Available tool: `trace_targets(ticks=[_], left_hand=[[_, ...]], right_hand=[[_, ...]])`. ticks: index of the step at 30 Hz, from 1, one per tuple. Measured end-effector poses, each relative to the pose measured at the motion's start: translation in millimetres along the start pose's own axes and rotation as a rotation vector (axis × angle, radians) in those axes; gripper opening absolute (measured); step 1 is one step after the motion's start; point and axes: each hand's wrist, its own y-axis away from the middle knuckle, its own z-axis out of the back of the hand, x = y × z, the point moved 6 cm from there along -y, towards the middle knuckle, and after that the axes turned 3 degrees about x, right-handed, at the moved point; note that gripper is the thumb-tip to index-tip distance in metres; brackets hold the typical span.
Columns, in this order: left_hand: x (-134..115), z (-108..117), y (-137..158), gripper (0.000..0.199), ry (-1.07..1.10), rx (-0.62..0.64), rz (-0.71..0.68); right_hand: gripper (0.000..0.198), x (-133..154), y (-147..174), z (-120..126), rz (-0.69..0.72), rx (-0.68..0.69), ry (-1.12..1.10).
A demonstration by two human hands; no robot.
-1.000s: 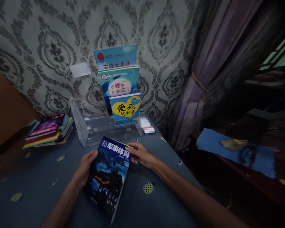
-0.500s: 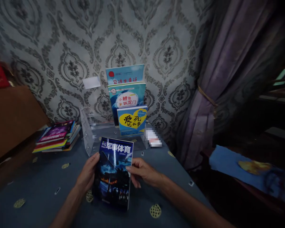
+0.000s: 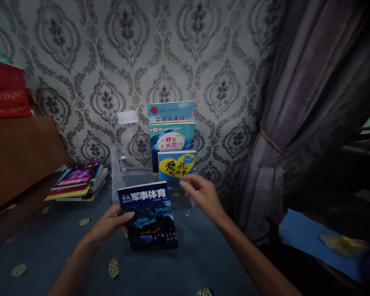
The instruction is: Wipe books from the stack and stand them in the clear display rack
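Observation:
My left hand is closed on the left edge of a dark blue book, its thumb on the front cover. The book is tilted, its cover facing me. My right hand is off that book, fingers apart and partly bent. Its fingertips are at the lower right corner of a small blue and yellow book; whether they touch it I cannot tell. That book stands in a clear acrylic rack, in front of a teal book and a light blue book.
A pile of books lies at the left on the dark patterned tablecloth. Beyond it are a brown board and a red basket. At the right hang a tied curtain and, lower, a blue cloth.
My right hand has let go of the dark blue book and moved up to the rack's front book. My left hand alone holds the dark book. The view has shifted slightly.

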Motion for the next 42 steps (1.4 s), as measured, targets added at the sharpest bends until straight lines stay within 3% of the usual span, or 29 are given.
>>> trace_targets(ticks=[1,2,4,7,11,14,17,24,28,34,42], left_hand=[[-0.4,1.9,1.0,0.053,0.020,-0.021,-0.010],[-1.0,4.1,2.0,0.054,0.034,-0.039,-0.017],[-3.6,8.5,3.7,0.055,0.051,-0.071,-0.026],[-13.1,15.1,6.2,0.055,0.064,-0.126,-0.046],[-37.3,26.1,12.8,0.055,0.058,-0.276,-0.130],[-59.9,36.5,19.8,0.055,0.052,-0.456,-0.245],[-80.5,42.8,22.9,0.055,0.069,-0.604,-0.383],[-110.7,40.9,5.4,0.059,0.038,-0.761,-0.633],[-116.5,39.4,-15.0,0.060,0.014,-0.732,-0.686],[-123.9,34.6,-50.2,0.060,-0.051,-0.568,-0.706],[-127.4,29.6,-90.7,0.064,-0.110,-0.426,-0.655]], right_hand=[[0.039,2.0,-8.5,22.9,0.058,-0.273,0.015],[0.045,2.1,-17.1,37.5,0.105,-0.432,0.014],[0.060,-4.3,-38.4,50.1,0.134,-0.536,-0.053],[0.070,-21.5,-68.0,45.3,0.054,-0.505,-0.206],[0.059,-33.1,-81.6,27.7,0.004,-0.479,-0.323],[0.053,-33.5,-78.5,24.1,0.054,-0.559,-0.309],[0.050,-35.1,-78.2,19.9,0.089,-0.553,-0.281],[0.052,-46.0,-80.9,14.4,0.079,-0.544,-0.208],[0.053,-47.2,-80.4,14.6,0.086,-0.549,-0.192],[0.054,-47.0,-79.2,14.0,0.075,-0.529,-0.230],[0.052,-37.9,-72.4,11.6,0.097,-0.520,-0.225]])
